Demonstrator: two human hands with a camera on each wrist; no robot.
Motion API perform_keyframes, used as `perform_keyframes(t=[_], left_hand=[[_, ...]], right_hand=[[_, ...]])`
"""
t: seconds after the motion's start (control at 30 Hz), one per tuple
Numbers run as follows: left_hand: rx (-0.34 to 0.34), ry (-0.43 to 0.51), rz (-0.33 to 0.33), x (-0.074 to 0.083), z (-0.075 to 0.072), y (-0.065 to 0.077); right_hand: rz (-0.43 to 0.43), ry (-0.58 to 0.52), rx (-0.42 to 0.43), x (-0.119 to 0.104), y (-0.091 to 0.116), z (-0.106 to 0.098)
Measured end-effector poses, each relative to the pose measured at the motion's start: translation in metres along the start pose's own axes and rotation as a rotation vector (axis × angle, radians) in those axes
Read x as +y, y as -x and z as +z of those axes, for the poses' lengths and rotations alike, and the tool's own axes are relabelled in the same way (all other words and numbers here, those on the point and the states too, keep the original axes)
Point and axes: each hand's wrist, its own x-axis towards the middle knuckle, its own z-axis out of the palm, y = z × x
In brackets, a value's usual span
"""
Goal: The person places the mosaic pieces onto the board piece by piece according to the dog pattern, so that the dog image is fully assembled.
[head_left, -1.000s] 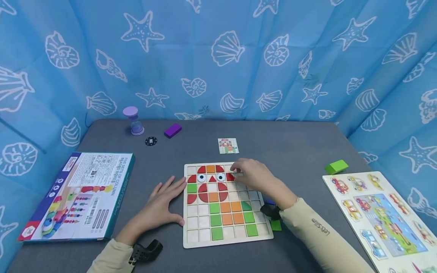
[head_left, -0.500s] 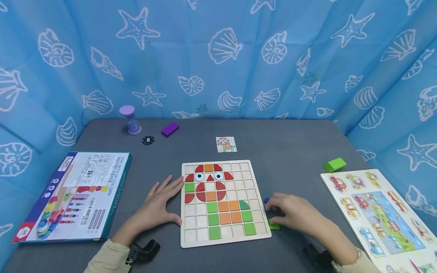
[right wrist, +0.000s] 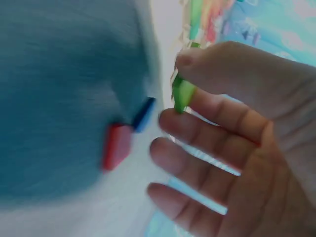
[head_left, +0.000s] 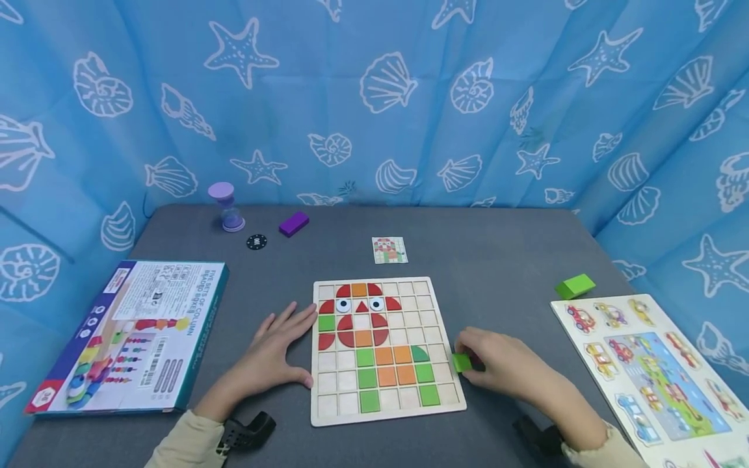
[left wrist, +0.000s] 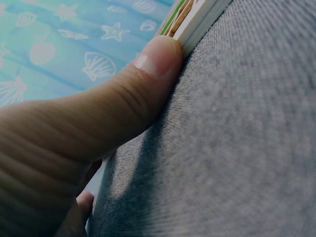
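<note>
A wooden grid board (head_left: 346, 381) lies mid-table in the head view, with red, orange and green pieces and two eye pieces set in it. My left hand (head_left: 266, 357) lies spread at its left edge; in the left wrist view the thumb (left wrist: 158, 59) touches the board's side. Just right of the board, my right hand (head_left: 506, 365) pinches a green tile (head_left: 461, 363). The right wrist view shows this tile between thumb and index finger, the other fingers loosely extended. Below it, a red piece (right wrist: 117, 147) and a blue piece (right wrist: 144, 114) lie on the table, blurred.
Behind the board lies a small pattern card (head_left: 389, 249). A box (head_left: 170, 292) is at left; an hourglass (head_left: 228, 207), a black disc (head_left: 256, 242) and a purple block (head_left: 294, 223) stand beyond it. At right are a green block (head_left: 576, 286) and a vehicle puzzle (head_left: 661, 370).
My right hand has left a red piece at the board's upper right, moved down to the board's right side, and picked up a green tile there. The left hand stays at the left edge.
</note>
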Motion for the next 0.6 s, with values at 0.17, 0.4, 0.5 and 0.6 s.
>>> perform_keyframes(t=[0.17, 0.4, 0.5, 0.6], left_hand=[[0.0, -0.002, -0.003, 0.001, 0.0, 0.0], [0.006, 0.008, 0.002, 0.0, 0.004, 0.001], [0.013, 0.01, 0.005, 0.0, 0.003, 0.001], [0.01, 0.012, 0.004, -0.001, 0.001, 0.001]], right_hand=[[-0.072, -0.008, 0.09, -0.011, -0.044, -0.005], [-0.092, -0.026, 0.099, -0.027, -0.088, 0.006], [-0.082, -0.012, 0.102, -0.03, -0.095, 0.009], [-0.069, -0.01, 0.096, -0.032, -0.099, 0.01]])
